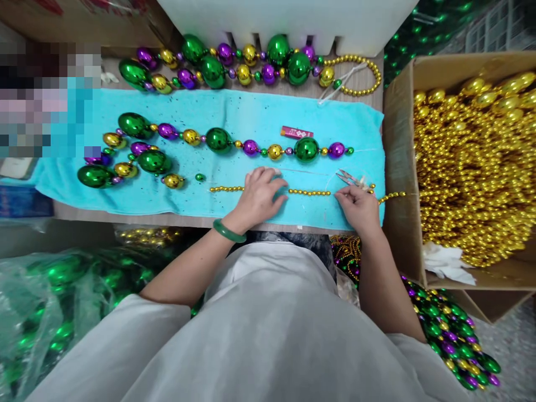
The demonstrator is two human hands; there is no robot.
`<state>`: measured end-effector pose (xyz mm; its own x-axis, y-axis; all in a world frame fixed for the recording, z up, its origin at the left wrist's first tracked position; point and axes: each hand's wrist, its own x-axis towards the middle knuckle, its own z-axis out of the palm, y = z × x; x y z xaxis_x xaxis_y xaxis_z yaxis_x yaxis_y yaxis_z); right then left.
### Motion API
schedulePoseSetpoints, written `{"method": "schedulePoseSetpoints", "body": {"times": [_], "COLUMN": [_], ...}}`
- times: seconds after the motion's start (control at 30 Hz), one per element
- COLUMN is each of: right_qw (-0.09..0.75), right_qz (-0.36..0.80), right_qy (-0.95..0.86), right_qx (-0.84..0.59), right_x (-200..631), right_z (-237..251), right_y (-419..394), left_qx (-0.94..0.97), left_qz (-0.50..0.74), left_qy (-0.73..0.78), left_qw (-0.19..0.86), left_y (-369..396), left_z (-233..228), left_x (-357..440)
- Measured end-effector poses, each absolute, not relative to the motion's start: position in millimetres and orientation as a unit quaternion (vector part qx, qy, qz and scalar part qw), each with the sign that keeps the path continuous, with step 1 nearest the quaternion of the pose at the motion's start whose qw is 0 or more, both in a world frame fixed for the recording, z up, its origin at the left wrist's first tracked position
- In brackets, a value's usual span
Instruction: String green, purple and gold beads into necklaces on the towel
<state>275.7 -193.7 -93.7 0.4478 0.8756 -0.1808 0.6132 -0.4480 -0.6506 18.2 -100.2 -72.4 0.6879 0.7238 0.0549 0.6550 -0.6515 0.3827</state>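
Running left to right near the front edge of the turquoise towel (259, 106), the gold bead strand (310, 192) shows in three stretches. At the left, five big green beads (134, 125) lie on the towel, then one small green bead (200, 177) alone. The left hand (263, 192) covers the strand, thumb and forefinger spread apart. The right hand (359, 205) presses its fingertips together; what they pinch, I can't tell. One pincer-like tool (355, 181) lies just beyond. Bare towel gives room in front; past the right edge, one carton (398, 167) crowds close.
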Motion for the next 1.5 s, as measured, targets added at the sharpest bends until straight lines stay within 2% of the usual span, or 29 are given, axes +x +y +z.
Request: {"method": "schedulePoseSetpoints", "body": {"times": [0.2, 0.5, 0.8, 1.1, 1.5], "right_qw": [0.257, 0.247, 0.235, 0.237, 0.234], "right_qz": [0.253, 0.249, 0.258, 0.261, 0.265], "right_qy": [-0.465, -0.477, -0.483, -0.473, -0.467], "right_qx": [-0.808, -0.806, -0.803, -0.808, -0.811], "right_x": [274, 273, 275, 274, 272], "right_z": [-92, -91, -92, -92, -87], "right_y": [-195, -197, -196, -195, -195], "left_qx": [0.916, 0.899, 0.917, 0.906, 0.92], "left_qz": [0.098, 0.075, 0.084, 0.083, 0.098], "left_qy": [0.347, 0.388, 0.332, 0.363, 0.316], "left_qw": [0.178, 0.187, 0.205, 0.2, 0.211], "left_y": [-98, -100, -100, -101, -109], "left_z": [-81, -71, -80, -74, -82], "left_x": [40, 17, 59, 38, 79]}}
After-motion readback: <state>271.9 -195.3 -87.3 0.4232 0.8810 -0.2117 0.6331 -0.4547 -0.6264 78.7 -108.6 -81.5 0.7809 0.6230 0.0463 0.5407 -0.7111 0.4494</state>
